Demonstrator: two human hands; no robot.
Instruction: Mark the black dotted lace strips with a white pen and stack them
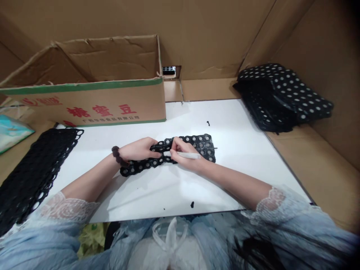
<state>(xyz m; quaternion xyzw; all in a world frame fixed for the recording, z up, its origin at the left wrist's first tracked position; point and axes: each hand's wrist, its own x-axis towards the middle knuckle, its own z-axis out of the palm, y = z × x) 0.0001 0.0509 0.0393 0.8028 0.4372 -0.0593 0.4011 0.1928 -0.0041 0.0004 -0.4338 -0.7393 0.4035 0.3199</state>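
A black strip with rows of pale round spots (206,144) lies across the white board in front of me. My left hand (140,149) is closed on its left part, thumb and fingers pressing the edges. In my right hand (184,155) is a slim white pen-like tool (189,155), gripped as one holds a pen. The tool's tip points left at the strip, close to my left thumb. Whether the tip touches the strip I cannot tell. A dark beaded band is around my left wrist.
An open cardboard box (112,101) stands at the back left. Black net-like sheets (36,165) lie at the left. Spotted black sheets (284,97) are piled at the back right. Small black scraps (192,204) dot the white board (225,116). Cardboard walls enclose the back and right.
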